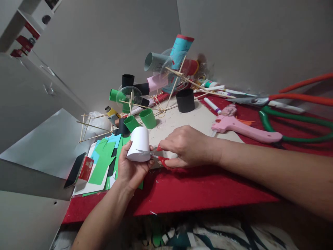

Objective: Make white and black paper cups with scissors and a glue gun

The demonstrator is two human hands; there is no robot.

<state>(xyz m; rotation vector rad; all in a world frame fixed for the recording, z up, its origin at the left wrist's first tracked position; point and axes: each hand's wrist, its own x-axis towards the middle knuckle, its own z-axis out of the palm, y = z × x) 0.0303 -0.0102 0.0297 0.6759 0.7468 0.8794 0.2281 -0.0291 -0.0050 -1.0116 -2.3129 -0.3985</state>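
Observation:
My left hand [131,170] is wrapped around a white paper cylinder [139,143], held just above the red table [197,191]. My right hand [186,146] grips small red-handled scissors [156,155], whose blades meet the lower rim of the cylinder. Both hands hover over the near middle of the table, beside a beige cardboard sheet [182,119].
Green paper cups [148,118] and a black cup [185,100] stand behind, with stick-and-cup wheel models [171,66]. A pink glue gun [241,126] and large orange-handled shears [275,100] lie right. Green and blue paper scraps [102,161] and a phone [75,170] lie left.

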